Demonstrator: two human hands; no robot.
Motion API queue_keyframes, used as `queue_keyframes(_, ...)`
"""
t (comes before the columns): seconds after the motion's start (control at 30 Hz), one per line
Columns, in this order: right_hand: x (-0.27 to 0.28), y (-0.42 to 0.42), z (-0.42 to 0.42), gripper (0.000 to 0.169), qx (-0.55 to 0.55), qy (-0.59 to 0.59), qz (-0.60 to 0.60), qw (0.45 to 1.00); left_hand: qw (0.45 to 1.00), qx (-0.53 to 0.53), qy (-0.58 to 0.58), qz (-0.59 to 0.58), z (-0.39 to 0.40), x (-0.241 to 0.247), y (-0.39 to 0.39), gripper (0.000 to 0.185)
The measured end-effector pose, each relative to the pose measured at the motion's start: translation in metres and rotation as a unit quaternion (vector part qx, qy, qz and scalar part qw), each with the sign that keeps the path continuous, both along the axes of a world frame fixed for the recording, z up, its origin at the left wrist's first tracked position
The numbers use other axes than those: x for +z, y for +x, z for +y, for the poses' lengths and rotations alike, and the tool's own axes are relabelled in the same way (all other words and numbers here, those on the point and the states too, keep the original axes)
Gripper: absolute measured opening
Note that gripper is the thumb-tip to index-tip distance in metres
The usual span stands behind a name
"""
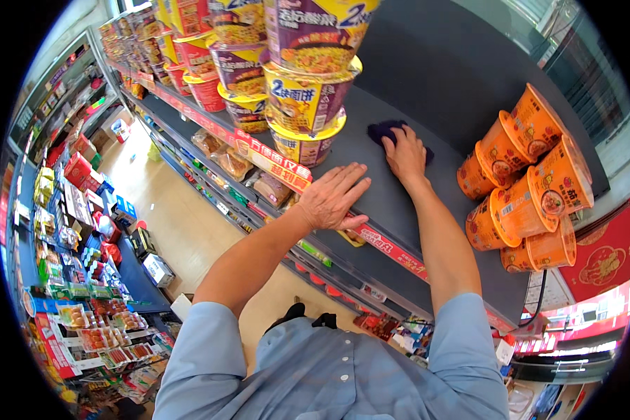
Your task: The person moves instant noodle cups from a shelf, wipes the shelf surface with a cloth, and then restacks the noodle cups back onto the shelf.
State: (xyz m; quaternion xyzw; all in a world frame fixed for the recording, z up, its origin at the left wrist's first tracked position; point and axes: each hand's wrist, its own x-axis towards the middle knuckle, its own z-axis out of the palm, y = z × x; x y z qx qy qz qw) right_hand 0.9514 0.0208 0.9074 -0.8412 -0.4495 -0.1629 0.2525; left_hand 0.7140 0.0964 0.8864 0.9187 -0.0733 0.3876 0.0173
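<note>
My right hand [405,152] presses on a dark purple cloth [382,129] lying on the grey metal top shelf [378,173]. Its fingers are spread over the cloth, which shows on both sides of them. My left hand [336,198] rests palm down at the shelf's front edge, over the red price strip [383,242], fingers extended and holding nothing. Stacked yellow and purple instant noodle cups [307,105] stand just beyond my left hand. To the right of my right hand, several orange noodle cups [514,210] sit in stacks near the shelf's end.
Lower shelves hold packaged bread [231,161] and other goods. Red noodle cups [205,92] line the top shelf farther left. Across the aisle floor [189,231], another shelf unit carries packaged snacks [97,338]; a white box [158,270] stands beside it. A dark cable [542,299] hangs at the right.
</note>
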Motion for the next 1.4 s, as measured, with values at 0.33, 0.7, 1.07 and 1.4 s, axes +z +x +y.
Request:
queue_keyframes(0.33,0.037,-0.066,-0.154,0.038,0.111,-0.084,0.042,0.989,0.998,-0.042,-0.032,-0.045,-0.009,0.016,-0.016,0.074)
queue_keyframes(0.7,0.038,-0.124,-0.220,0.071,0.045,-0.005,0.059,0.997,0.902,0.179,-0.328,-0.216,0.057,0.162,-0.046,0.113)
queue_keyframes(1.07,0.027,-0.118,-0.222,0.078,0.030,-0.007,0.066,0.997,0.838,0.010,-0.535,-0.106,0.071,0.130,-0.040,0.127)
queue_keyframes(1.4,0.022,-0.116,-0.221,0.075,0.027,0.002,0.050,0.998,0.892,0.126,-0.429,-0.073,0.077,0.073,-0.048,0.130)
